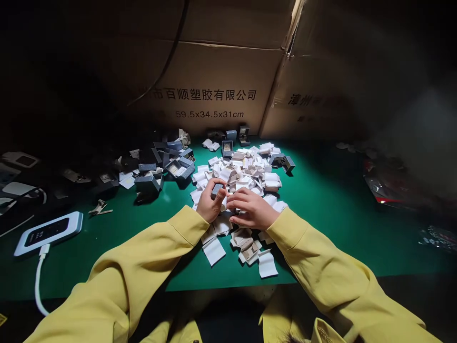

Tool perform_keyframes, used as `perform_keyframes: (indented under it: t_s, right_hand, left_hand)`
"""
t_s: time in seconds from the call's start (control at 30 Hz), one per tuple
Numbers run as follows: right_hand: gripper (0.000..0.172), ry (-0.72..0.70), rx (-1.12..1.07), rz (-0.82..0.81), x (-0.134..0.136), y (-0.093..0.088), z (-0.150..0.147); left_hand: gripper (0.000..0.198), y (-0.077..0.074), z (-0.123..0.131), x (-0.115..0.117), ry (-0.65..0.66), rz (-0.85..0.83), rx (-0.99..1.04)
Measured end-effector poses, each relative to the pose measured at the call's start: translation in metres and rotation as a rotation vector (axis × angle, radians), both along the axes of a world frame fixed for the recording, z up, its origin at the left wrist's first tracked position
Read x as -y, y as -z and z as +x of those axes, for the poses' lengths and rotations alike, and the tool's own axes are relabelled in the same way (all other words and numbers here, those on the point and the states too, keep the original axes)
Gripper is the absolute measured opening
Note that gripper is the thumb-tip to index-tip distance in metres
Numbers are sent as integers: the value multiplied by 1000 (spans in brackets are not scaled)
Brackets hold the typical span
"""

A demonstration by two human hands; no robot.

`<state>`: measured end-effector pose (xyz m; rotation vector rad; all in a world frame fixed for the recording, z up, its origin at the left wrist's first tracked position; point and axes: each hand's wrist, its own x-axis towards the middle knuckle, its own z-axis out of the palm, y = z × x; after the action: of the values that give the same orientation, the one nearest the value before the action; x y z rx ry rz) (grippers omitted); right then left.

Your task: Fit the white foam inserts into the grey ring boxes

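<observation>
My left hand [210, 200] is closed around a small blue-grey jewellery box [217, 191], thumb on the near side and fingers curled over the far side. Close beside it, my right hand [253, 208] reaches in with its fingers apart and its tips at the box's right side. Its thumb is largely hidden, and I cannot see anything held in it. Under and around both hands lies a heap of folded white card inserts [246, 171]. Some loose inserts [214, 251] lie nearer to me.
More jewellery boxes [148, 183] are piled to the left, and an opened one [282, 162] sits right of the heap. A white device [50, 232] with a cable [38, 281] lies at left. Cardboard cartons [214, 71] stand behind; plastic bags [389, 186] lie at right.
</observation>
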<state>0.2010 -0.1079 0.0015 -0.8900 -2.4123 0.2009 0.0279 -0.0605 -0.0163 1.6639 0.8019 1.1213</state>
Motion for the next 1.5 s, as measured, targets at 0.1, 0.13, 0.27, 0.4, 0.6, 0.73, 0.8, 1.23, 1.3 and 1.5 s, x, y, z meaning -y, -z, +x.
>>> perform_keyframes:
  t_s: [0.1,0.13,0.27,0.4,0.6,0.73,0.8,1.23,1.3,1.5]
  right_hand:
    - [24,13,-27,38,2,-3,-1]
    - [24,19,-37,48,3,-3,-2]
    - [20,61,-66,68,3,-1,-4]
    - [18,84,-71,75,3,3,-5]
    - [20,111,-100,71,3,2,-5]
    - [24,212,-178,46,6,-1,-9]
    - [25,237,-179,37,7,-1,-13]
    - [23,305,-343,-82,9,-3,-21]
    - [23,281,-339,-64,9,-4,-20]
    - [25,216,-205,-5,5,-2,-13]
  left_hand:
    - [55,1,0,0,-11,-1,20]
    - [55,1,0,0,-15,1,26]
    - [55,2,1,0,-38,3,41]
    - [54,3,2,0,-38,8,35]
    - [53,5,2,0,-73,30,43]
    - [52,6,3,3,-107,63,73]
    - [52,4,3,5,-110,95,58]
    - [54,3,2,10,-70,198,-39]
    - [54,4,2,10,-67,204,-52]
    - [60,3,2,9,-59,191,-85]
